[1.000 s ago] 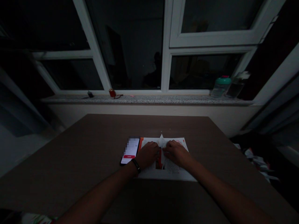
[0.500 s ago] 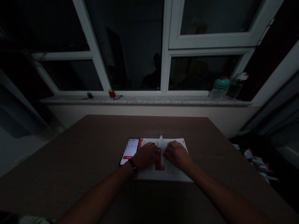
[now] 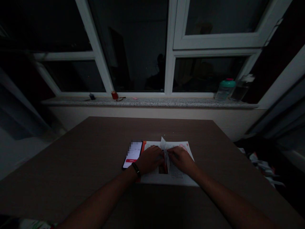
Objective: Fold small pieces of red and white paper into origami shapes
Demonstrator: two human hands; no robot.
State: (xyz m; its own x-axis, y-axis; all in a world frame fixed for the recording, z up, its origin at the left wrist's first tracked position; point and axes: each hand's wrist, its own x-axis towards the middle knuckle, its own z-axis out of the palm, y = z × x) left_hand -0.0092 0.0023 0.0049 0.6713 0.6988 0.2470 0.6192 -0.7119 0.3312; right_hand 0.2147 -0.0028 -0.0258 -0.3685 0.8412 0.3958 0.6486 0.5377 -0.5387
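A printed magazine or booklet [image 3: 176, 178] lies flat on the brown table, with a narrow folded paper piece [image 3: 164, 146] standing up near its middle. My left hand [image 3: 150, 159], with a dark band at the wrist, rests on the left page, its fingers bent at the paper's edge. From the right, my right hand [image 3: 181, 159] has its fingers pinched together against the raised paper. A dark red item, partly hidden, shows between the hands. Touching the booklet's left side is a phone [image 3: 132, 156] with a lit screen.
The brown table [image 3: 71, 152] reaches to the wall below a granite sill [image 3: 152, 101]. On the sill stand a small red jar [image 3: 114, 95], a teal-lidded bottle [image 3: 225, 90] and a clear bottle [image 3: 241, 89]. Crumpled items [image 3: 264, 165] lie beyond the table's right edge.
The fingers of my right hand have drawn together on the raised paper, whose tip has shifted slightly left. My left hand is nearly still.
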